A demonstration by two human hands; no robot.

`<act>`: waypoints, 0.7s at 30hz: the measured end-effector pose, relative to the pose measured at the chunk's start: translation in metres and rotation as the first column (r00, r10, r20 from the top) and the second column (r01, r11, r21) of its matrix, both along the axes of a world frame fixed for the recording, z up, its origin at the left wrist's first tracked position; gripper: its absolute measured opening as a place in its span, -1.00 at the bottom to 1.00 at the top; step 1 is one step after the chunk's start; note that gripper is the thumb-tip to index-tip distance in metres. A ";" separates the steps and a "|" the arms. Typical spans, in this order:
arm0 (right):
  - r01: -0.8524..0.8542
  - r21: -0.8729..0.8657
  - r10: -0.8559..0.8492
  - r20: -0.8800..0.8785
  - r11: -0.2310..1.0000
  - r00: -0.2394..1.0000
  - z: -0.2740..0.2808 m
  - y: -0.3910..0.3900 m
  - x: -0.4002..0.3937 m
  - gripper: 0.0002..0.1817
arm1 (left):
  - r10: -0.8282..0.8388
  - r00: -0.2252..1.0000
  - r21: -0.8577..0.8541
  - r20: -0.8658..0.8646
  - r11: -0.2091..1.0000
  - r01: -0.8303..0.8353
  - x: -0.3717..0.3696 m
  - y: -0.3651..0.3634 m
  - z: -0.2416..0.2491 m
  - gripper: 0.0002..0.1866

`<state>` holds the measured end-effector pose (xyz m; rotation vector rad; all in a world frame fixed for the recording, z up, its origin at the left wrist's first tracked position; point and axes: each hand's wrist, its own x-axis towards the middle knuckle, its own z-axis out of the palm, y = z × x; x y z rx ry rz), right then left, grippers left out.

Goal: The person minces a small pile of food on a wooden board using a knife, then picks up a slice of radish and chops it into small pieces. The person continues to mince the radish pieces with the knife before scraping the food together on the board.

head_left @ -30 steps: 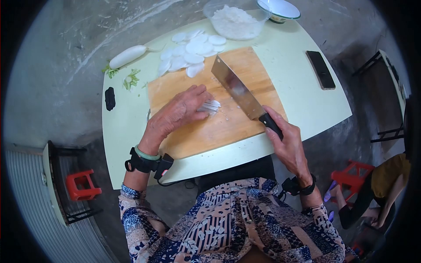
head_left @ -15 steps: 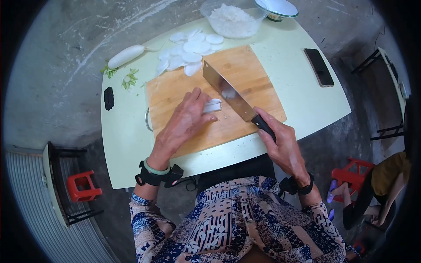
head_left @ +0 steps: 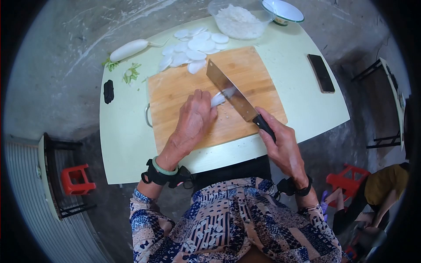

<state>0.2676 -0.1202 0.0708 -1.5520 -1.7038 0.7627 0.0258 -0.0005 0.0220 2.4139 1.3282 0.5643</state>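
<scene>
My right hand (head_left: 283,142) is wrapped round the black handle of a cleaver (head_left: 232,93), whose broad blade slants up to the left over the wooden cutting board (head_left: 175,90). Under the bent fingers of my left hand (head_left: 196,115) lies a small stack of white radish slices (head_left: 217,100), held down on the board close to the blade's left side. Tiny white bits are scattered by the blade. Beyond the board's far edge, many round radish slices (head_left: 196,45) overlap in a loose pile on the table.
A whole white radish (head_left: 129,50) and leafy trimmings (head_left: 131,73) lie at the far left, near a black object (head_left: 108,91). A clear bowl of white shreds (head_left: 239,23) and an enamel bowl (head_left: 287,12) stand at the back. A phone (head_left: 321,73) lies right; a person (head_left: 379,188) sits beyond.
The fingers of my left hand have drawn in closer over the radish slices, and the stack now sits turned against the blade. The whole view has shifted slightly.
</scene>
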 end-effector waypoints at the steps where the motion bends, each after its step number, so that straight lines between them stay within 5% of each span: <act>1: -0.008 -0.002 0.008 0.013 1.000 1.000 0.002 0.001 -0.001 -0.41 | 0.046 0.999 -0.042 -0.008 0.998 -0.046 0.001 -0.004 0.002 -0.70; 10: -0.096 0.142 0.074 0.154 0.985 0.985 0.008 0.008 -0.010 -0.32 | 0.138 0.954 0.169 0.265 0.968 -0.187 0.014 -0.008 -0.019 -0.80; 21: -0.185 0.188 0.123 0.299 0.965 0.946 0.010 0.011 -0.013 -0.27 | 0.170 0.887 0.173 0.430 0.948 -0.266 0.022 -0.007 -0.033 -0.84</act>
